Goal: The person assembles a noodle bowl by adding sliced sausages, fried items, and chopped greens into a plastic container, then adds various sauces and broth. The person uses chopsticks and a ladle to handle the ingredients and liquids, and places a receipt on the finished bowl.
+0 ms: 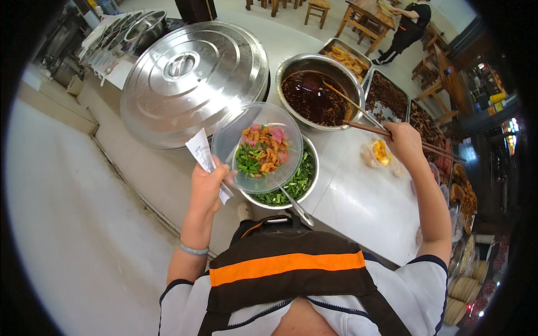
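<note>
Clear bowl (289, 172) in left hand (206, 183), chopsticks (363, 128) in right hand (404, 141)

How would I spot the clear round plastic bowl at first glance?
Find the large round silvery metal lid. To its lower right, the person's bare left hand holds the clear round plastic bowl. Unlike the round steel bowl of chopped greens behind it, it's see-through and contains orange-brown pieces.

Bowl (225, 134) over basin (316, 171), lid (210, 92) left, sauce pot (354, 84) right
</note>
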The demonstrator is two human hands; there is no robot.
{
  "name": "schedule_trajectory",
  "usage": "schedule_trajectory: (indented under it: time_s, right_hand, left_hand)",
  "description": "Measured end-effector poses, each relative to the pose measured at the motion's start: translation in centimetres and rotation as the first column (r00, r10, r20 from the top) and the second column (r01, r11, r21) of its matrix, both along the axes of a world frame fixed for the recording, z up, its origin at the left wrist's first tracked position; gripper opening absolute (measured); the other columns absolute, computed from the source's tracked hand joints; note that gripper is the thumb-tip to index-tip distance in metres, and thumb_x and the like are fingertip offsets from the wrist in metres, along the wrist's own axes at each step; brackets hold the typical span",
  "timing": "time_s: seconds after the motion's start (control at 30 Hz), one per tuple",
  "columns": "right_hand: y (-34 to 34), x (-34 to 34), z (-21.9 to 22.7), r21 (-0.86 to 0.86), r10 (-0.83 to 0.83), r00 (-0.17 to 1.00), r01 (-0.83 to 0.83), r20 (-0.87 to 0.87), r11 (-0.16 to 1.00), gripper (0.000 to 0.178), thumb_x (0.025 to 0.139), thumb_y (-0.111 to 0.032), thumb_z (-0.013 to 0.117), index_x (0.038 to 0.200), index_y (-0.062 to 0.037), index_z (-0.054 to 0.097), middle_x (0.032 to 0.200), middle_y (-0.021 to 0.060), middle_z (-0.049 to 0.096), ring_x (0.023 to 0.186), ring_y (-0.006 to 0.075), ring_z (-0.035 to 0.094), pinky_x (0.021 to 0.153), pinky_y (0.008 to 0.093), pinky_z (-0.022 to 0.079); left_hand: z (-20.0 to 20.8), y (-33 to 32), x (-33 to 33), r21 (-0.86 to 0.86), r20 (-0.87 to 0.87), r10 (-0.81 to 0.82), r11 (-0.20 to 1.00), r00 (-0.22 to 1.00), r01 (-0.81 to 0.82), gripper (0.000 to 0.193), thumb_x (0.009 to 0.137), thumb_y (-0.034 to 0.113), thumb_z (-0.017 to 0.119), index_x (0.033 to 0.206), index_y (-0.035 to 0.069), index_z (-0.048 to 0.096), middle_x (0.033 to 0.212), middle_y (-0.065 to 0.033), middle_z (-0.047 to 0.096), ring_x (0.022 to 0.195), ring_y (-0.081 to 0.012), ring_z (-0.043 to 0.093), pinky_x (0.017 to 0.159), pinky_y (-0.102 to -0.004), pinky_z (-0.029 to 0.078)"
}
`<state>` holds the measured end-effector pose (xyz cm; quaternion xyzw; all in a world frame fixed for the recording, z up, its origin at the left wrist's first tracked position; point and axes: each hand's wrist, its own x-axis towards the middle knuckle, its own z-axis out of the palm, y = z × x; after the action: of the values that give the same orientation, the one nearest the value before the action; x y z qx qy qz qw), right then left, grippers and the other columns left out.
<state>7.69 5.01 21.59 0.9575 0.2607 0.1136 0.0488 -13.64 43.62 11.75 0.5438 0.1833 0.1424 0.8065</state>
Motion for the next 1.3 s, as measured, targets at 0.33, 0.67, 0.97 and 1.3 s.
schedule_trajectory:
  time_s: [0.33, 0.67, 0.97, 1.3]
  right_hand:
    - [2.2, -4.2, -2.9, 0.068, -0.289, 0.900, 0.327, -0.328, 0.943, 0.021, 0.077, -0.023, 0.068, 0.091, -0.0071, 0.068, 0.080, 0.0160, 0.066, 0.078, 0.0327, 0.063, 0.069, 0.0418, 0.048]
    - [0.9, -4.7, -2.5, 0.163, -0.288, 0.825, 0.410, -0.486, 0.898, 0.021, 0.078, -0.019, 0.069, 0.086, -0.0001, 0.067, 0.061, 0.0072, 0.058, 0.053, 0.0151, 0.053, 0.052, 0.0304, 0.042]
    - [-1.8, -6.1, -2.4, 0.342, -0.184, 0.675, 0.566, -0.714, 0.750, 0.025, 0.081, -0.013, 0.069, 0.097, 0.0055, 0.065, 0.065, 0.0011, 0.055, 0.057, 0.0092, 0.051, 0.054, 0.0261, 0.041]
    - [-4.0, -8.4, 3.6, 0.421, -0.205, 0.759, 0.539, -0.618, 0.730, 0.023, 0.079, -0.009, 0.068, 0.098, 0.0034, 0.065, 0.066, -0.0029, 0.051, 0.061, 0.0074, 0.048, 0.057, 0.0240, 0.038]
  left_hand:
    - [-3.5, 2.4, 2.6, 0.025, 0.081, -0.121, 0.993, 0.989, 0.119, 0.012, 0.080, -0.001, 0.058, 0.080, 0.007, 0.049, 0.065, -0.0028, 0.053, 0.055, -0.0137, 0.054, 0.070, -0.0334, 0.051]
    - [-4.0, 3.7, 3.4, 0.085, 0.088, -0.088, 0.993, 0.992, 0.081, 0.010, 0.079, 0.001, 0.059, 0.082, 0.004, 0.050, 0.067, -0.0047, 0.055, 0.055, -0.0147, 0.054, 0.055, -0.0282, 0.048]
    - [-1.9, 4.3, 6.6, 0.216, 0.097, -0.021, 0.976, 0.995, 0.000, 0.019, 0.077, 0.001, 0.058, 0.095, -0.001, 0.052, 0.073, -0.0073, 0.057, 0.058, -0.0136, 0.054, 0.053, -0.0278, 0.046]
    - [6.3, 3.9, 16.8, 0.455, 0.133, -0.082, 0.891, 0.988, 0.012, 0.022, 0.075, 0.004, 0.059, 0.096, -0.002, 0.056, 0.074, -0.0068, 0.057, 0.057, -0.0140, 0.054, 0.052, -0.0280, 0.045]
